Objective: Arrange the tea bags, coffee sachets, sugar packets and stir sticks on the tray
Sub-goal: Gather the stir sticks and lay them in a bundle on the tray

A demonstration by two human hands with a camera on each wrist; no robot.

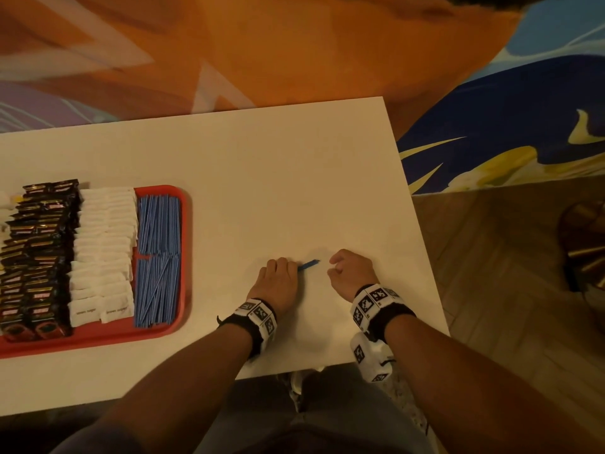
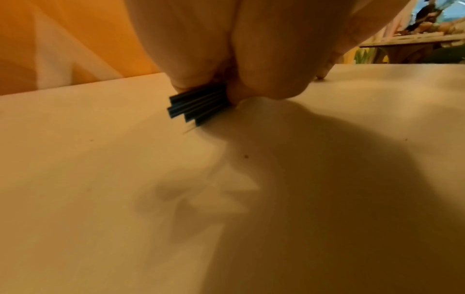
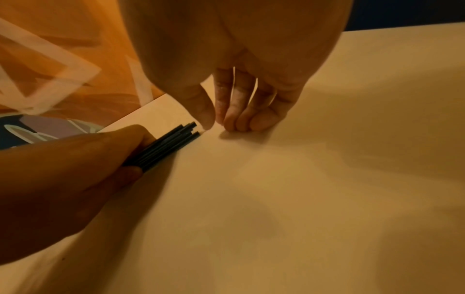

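Though most of the sorting looks done, you are not finished: your left hand (image 1: 278, 280) has its fingers curled round a small bundle of blue stir sticks (image 1: 308, 265), gripped at one end with the free ends poking out to the right, low over the white table (image 1: 262, 178) and well apart from the tray. Your right hand (image 1: 352, 271) sits just beside those free ends, fingers loosely curled with the tips down on the table and thumb near the stick ends; it holds nothing that you can make out. Over on the red tray (image 1: 98, 337) at the left, the rows are already full: dark coffee sachets (image 1: 36, 253) in overlapping columns, white sugar packets (image 1: 103, 253) beside them, and two banks of blue stir sticks (image 1: 158, 257) along the tray's right side. Tea bags may be the pale items cut off at the far left edge; too little shows to say. No other loose items show on the table here. Judged from this, what is left is squaring up the bundle and laying it with the sticks on the tray.
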